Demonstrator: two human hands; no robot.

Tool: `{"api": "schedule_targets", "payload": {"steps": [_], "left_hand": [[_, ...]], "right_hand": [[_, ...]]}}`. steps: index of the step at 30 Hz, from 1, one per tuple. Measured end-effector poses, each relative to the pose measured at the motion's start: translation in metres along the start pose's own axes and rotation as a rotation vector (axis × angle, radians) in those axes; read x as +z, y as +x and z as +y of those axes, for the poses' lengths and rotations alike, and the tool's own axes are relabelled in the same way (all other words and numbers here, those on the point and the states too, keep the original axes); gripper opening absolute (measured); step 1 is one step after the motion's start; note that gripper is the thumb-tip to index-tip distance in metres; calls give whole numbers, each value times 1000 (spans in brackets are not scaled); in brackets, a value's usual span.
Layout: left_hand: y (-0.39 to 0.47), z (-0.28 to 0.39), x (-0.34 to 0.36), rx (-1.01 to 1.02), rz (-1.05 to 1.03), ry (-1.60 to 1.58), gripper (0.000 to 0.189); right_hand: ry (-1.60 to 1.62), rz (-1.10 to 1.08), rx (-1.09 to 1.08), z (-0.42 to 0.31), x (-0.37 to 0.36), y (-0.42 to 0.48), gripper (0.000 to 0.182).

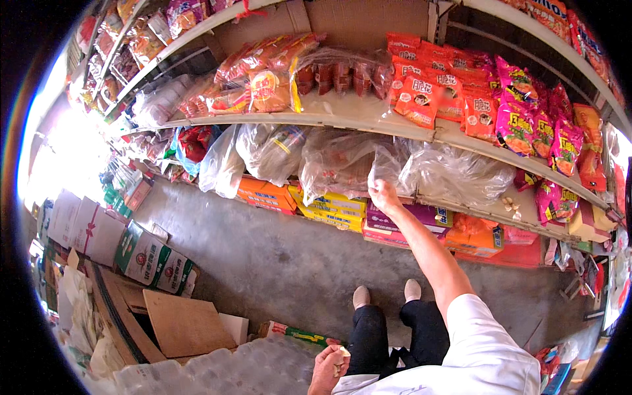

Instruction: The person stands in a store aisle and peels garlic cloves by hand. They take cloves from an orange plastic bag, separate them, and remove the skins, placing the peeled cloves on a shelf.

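Observation:
My right hand (384, 195) reaches out to the lower shelf and grips the edge of a thin clear plastic bag (335, 158). The bag hangs over the shelf's front edge; what lies inside is hard to make out. Low in the view, near my waist, my left hand (330, 364) is closed around a few small pale pieces that look like garlic cloves (344, 351). Similar pale pieces (512, 206) lie loose on the lower shelf to the right. Beside the gripped bag sits another crumpled clear bag (456, 170).
Orange snack packets (419, 98) and purple packets (516, 123) fill the upper shelf (340, 120). Beneath the lower shelf stand yellow cartons (328, 210) and purple cartons (410, 215). Cardboard boxes (148, 256), a brown board (187, 323) and plastic-wrapped bottles (237, 368) line the left side.

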State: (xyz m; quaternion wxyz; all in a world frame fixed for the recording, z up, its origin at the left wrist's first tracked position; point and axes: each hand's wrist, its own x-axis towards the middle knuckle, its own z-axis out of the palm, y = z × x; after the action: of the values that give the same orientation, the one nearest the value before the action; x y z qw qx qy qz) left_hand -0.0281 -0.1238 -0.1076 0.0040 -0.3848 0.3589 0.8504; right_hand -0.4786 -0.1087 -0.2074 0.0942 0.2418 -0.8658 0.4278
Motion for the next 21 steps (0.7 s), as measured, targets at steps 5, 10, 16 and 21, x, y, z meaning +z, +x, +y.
{"api": "schedule_targets", "payload": {"steps": [5, 10, 16, 21], "left_hand": [[31, -20, -19, -157, 19, -64, 4], [40, -21, -15, -215, -29, -78, 6], [51, -31, -17, -225, -62, -92, 6], [58, -31, -24, -230, 16, -83, 5]], "right_hand": [[199, -451, -68, -6, -26, -42, 19], [-372, -729, -1, 45, -88, -114, 26], [-583, -608, -190, 53, -122, -124, 23], [-444, -338, -172, -10, -117, -68, 16]]}}
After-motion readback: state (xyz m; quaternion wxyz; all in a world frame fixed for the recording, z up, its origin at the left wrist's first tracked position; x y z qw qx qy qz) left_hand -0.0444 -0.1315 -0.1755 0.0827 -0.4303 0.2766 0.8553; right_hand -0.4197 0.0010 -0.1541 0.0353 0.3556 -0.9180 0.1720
